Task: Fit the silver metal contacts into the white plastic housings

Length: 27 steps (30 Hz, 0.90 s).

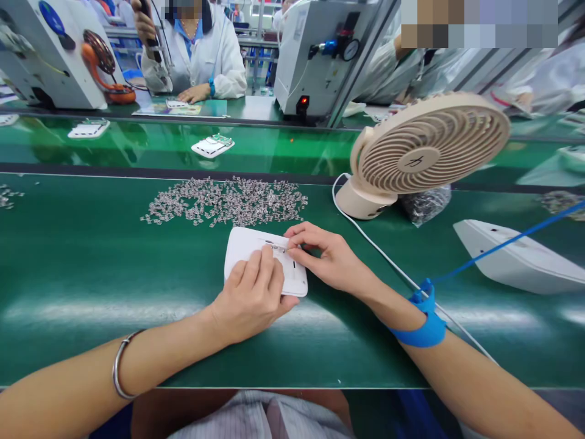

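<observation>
A white plastic casing [240, 244] with rounded corners and small slots lies tilted on the green work surface in front of me. My left hand [251, 296] grips it, fingertips pressed on its face beside the slots and thumb along the near edge. At the casing's far right part, my right hand [331, 256] has thumb and forefinger pinched together close to a slot. Whatever sits between those fingertips is too small to make out. Just beyond the casing spreads a pile of small metal clips [228, 201].
A beige fan [429, 152] stands at right, its white cable [379, 244] running toward me. A blue cord [512, 241] leads from my right wrist strap [423, 320]. Another white casing [521, 256] lies far right. Across the green belt, carrying white parts [212, 146], a co-worker [196, 55] sits.
</observation>
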Tool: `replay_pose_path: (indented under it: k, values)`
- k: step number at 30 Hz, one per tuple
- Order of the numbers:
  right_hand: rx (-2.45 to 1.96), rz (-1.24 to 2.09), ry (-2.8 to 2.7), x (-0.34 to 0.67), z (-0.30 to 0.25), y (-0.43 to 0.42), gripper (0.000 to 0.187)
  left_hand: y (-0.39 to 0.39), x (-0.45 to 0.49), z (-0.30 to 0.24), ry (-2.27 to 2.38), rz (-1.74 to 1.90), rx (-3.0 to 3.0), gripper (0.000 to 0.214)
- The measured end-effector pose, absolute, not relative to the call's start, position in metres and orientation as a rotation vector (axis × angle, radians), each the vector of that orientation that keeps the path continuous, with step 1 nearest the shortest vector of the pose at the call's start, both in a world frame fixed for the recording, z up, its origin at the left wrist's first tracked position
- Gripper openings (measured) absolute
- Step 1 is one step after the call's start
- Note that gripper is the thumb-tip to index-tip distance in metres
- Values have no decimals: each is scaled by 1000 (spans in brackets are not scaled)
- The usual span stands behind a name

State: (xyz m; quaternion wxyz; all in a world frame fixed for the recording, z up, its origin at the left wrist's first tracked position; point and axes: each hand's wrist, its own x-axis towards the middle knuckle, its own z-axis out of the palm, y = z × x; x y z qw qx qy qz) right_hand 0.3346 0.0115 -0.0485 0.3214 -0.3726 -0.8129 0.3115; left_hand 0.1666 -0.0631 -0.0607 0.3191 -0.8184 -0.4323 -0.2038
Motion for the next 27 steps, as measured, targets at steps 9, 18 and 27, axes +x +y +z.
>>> replay_pose_path:
  k: [9, 18, 27]
  values:
    - [-1054, 451, -2191, 326, -56, 4, 14, -64, 166, -58, -1045, -423, -2329, 38]
    - [-1065, 415, -2189, 327, -56, 5, 14, -64, 170, -58, -1105, -365, -2351, 41]
    - [-1099, 514, -2092, 328, -57, 4, 10, -64, 170, -57, -1117, -372, -2360, 41]
